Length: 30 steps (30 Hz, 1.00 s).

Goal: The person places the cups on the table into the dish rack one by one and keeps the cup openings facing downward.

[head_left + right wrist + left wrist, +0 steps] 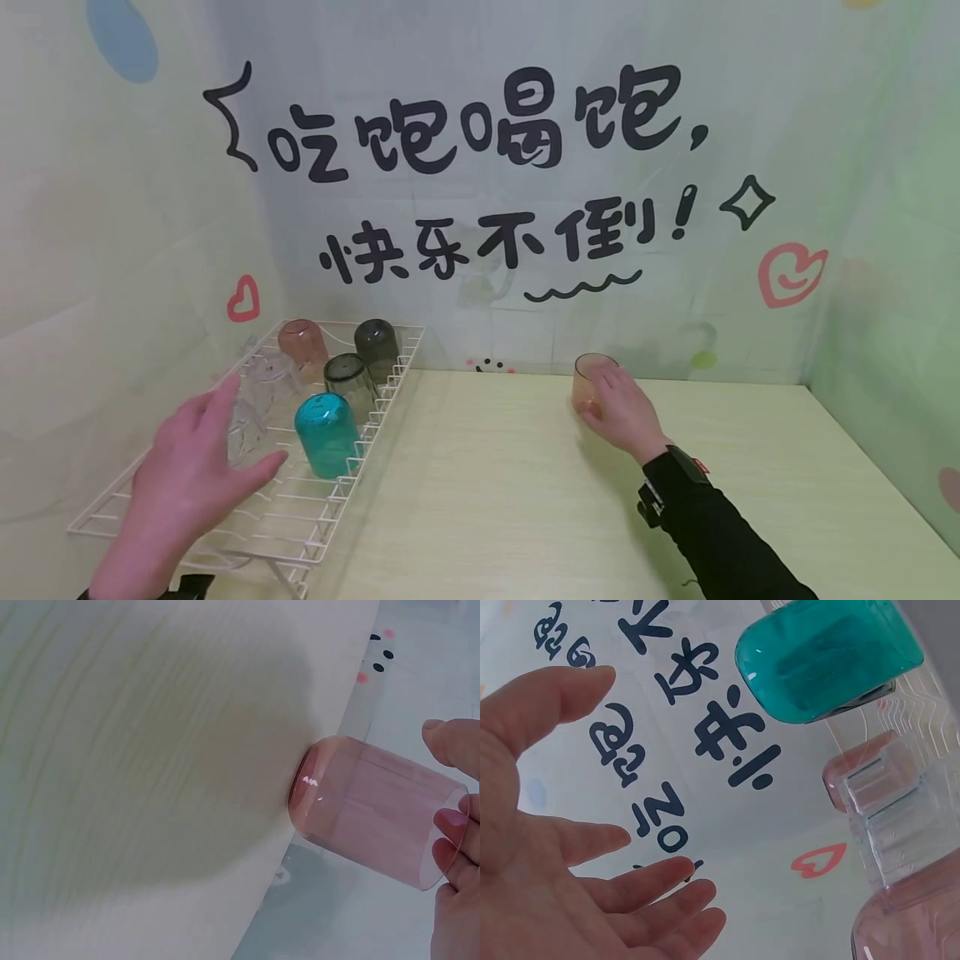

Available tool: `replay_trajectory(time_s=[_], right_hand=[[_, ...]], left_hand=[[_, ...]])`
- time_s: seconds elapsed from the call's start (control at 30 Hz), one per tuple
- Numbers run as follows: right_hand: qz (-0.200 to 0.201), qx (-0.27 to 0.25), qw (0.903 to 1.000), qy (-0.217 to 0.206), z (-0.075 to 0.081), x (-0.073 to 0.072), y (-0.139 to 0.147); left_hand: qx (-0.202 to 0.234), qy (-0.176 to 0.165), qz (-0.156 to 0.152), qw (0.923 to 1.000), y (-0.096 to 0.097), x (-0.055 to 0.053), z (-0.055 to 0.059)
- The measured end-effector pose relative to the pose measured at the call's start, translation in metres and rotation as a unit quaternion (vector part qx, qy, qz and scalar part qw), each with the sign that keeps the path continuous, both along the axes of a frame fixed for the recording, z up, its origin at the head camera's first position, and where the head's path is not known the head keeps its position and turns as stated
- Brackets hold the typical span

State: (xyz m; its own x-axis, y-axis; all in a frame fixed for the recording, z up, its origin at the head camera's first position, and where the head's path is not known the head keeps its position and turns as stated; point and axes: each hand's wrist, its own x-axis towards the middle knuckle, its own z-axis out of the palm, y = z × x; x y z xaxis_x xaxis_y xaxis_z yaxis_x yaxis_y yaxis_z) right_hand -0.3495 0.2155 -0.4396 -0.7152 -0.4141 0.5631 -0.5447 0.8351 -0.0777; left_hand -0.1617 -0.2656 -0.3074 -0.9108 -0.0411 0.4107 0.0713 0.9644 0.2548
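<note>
A clear pink glass [583, 385] stands upright on the table near the back wall. My right hand [624, 412] is at its right side. In the right wrist view the thumb [454, 744] is apart from the glass and the fingertips show by its rim; whether they touch is unclear. My left hand [191, 467] hovers over the white wire rack [315, 533] with fingers spread, holding nothing. Close by are an upside-down teal glass [327, 437] and clear glasses [273, 379], partly hidden behind the hand.
Farther back on the rack sit a pink glass [302, 346], a dark glass [377, 346] and a grey glass [350, 379], upside down. Walls with printed lettering enclose the pale wooden table [487, 500] at the back and both sides.
</note>
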Motion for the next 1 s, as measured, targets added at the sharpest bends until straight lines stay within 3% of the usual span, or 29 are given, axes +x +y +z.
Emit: replay_trajectory(time_s=[0.5,1.0], right_hand=[[-0.038,0.018,0.9989,0.020,-0.002,0.002,-0.001],[-0.043,-0.009,0.9973,0.058,-0.006,0.009,0.003]], left_hand=[[0.000,0.031,-0.066,0.9974,0.021,-0.007,0.004],[-0.012,0.027,-0.096,0.9949,0.043,-0.014,0.005]])
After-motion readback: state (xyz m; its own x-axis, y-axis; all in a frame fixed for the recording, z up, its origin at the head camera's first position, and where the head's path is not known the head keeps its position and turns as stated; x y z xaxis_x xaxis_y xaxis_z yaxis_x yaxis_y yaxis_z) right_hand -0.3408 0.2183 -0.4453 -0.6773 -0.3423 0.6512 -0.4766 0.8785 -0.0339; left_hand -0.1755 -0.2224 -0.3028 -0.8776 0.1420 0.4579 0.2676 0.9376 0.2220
